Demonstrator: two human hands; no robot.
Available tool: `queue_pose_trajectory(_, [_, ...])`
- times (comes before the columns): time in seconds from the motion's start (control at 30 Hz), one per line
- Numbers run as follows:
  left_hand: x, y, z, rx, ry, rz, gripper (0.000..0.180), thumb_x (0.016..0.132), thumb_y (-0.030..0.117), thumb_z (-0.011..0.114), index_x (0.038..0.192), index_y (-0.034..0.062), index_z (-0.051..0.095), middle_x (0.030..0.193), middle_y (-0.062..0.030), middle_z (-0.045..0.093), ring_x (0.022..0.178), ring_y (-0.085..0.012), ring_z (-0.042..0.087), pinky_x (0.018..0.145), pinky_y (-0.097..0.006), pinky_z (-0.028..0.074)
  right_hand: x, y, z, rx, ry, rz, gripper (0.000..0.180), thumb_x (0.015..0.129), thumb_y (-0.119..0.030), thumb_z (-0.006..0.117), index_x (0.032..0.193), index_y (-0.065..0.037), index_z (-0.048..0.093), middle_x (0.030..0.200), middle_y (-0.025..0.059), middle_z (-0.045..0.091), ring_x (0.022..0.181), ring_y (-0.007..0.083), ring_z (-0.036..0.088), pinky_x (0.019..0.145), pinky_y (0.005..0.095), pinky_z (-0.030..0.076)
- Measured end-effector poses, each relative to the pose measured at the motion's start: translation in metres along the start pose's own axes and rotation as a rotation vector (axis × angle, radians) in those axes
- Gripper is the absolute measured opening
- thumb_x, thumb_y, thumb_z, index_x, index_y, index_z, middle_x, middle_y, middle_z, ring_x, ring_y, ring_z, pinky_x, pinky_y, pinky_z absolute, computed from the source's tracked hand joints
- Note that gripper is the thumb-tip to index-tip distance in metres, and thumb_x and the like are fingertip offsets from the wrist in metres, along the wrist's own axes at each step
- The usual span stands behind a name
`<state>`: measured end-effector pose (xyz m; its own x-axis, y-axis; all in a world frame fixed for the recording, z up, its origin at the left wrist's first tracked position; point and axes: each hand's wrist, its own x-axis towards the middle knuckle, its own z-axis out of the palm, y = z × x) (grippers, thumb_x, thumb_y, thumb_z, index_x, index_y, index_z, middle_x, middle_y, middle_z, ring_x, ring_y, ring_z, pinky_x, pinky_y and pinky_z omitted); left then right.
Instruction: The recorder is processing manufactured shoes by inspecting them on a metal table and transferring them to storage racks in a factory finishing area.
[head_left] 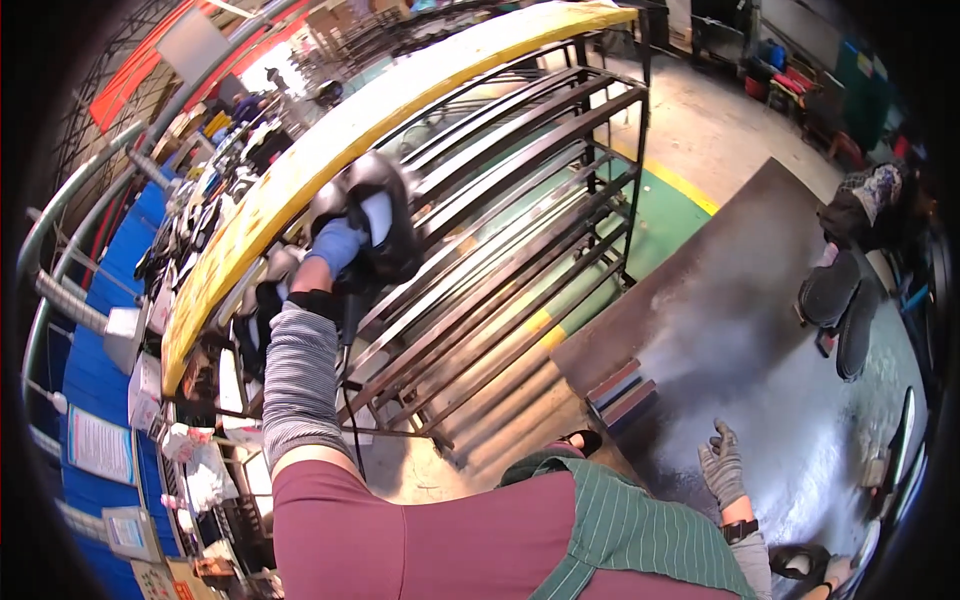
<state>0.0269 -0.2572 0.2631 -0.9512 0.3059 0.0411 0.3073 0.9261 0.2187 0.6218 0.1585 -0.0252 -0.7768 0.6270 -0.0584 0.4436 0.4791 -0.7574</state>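
Observation:
My left hand (338, 243), in a blue glove with a striped grey sleeve, reaches up and grips a black shoe (383, 215) with a white patch. The shoe is held against the upper bars of a dark metal rack (520, 200), beside a long yellow conveyor edge (300, 170). My right hand (722, 463), in a grey glove with a black wrist strap, rests with fingers spread on a dark metal table (740, 320) at the lower right and holds nothing.
Black shoe soles (830, 290) lie at the table's right side, and a small stack of coloured blocks (625, 392) sits at its near left edge. More shoes line the conveyor on the left. Blue panels with papers hang at far left.

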Motion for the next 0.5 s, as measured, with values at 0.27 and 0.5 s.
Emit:
queue_pose_trajectory(0.27, [0.003, 0.215, 0.093, -0.347, 0.3, 0.6, 0.036, 0.088, 0.02, 0.062, 0.118, 0.0011, 0.059, 0.097, -0.0172, 0.066, 0.089, -0.0282, 0.065, 0.081, -0.036, 0.051, -0.031, 0.007, -0.02, -0.118, 0.069, 0.409, 0.054, 0.084, -0.012, 0.066, 0.132, -0.005, 0.043, 0.121, 0.0141, 0.051, 0.097, 0.0234, 0.058, 0.082, 0.0344, 0.05])
queue_pose_trajectory(0.5, [-0.011, 0.565, 0.349, -0.555, -0.804, 1.079, 0.06, 0.082, 0.034, 0.07, 0.126, -0.0017, 0.052, 0.117, -0.0183, 0.061, 0.105, -0.0257, 0.06, 0.086, -0.034, 0.049, 0.017, 0.041, -0.071, 0.356, 0.489, 0.738, 0.06, 0.086, -0.028, 0.064, 0.134, -0.005, 0.038, 0.124, 0.0199, 0.05, 0.116, 0.0303, 0.05, 0.097, 0.0396, 0.042])
